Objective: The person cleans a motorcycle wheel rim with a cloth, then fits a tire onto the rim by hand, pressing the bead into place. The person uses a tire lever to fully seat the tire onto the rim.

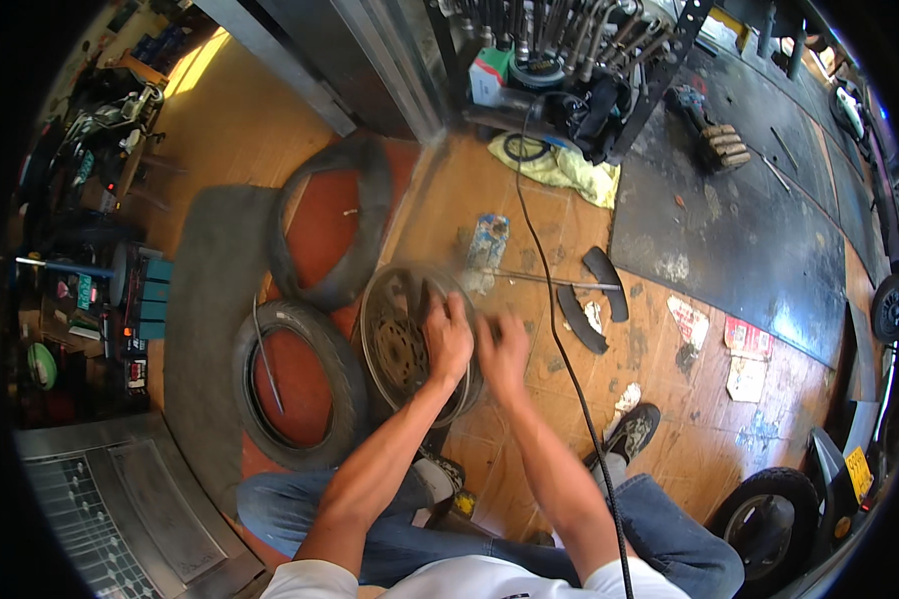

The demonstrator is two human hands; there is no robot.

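Observation:
A bare wheel rim [371, 359] with a perforated brake disc [395, 341] is on the floor in front of me, between my legs. My left hand [449, 337] grips the right side of the rim. Close beside it, my right hand [503, 348] is blurred, and its hold, if any, is unclear. Left of the rim lies a small black tyre [348, 404] with a tyre lever [267, 359] across it. Above that is a limp black inner tube [281, 247]. A thin metal rod [524, 277] and two curved black pieces [580, 320] lie to the right.
A black braided cable [551, 284] runs down past my right arm. Sockets and wrenches [592, 37] hang on a rack ahead, above a yellow cloth [584, 176]. A cordless power tool [691, 105] and a glove [725, 146] lie on black matting [727, 224]. A motorcycle wheel [768, 517] stands at lower right.

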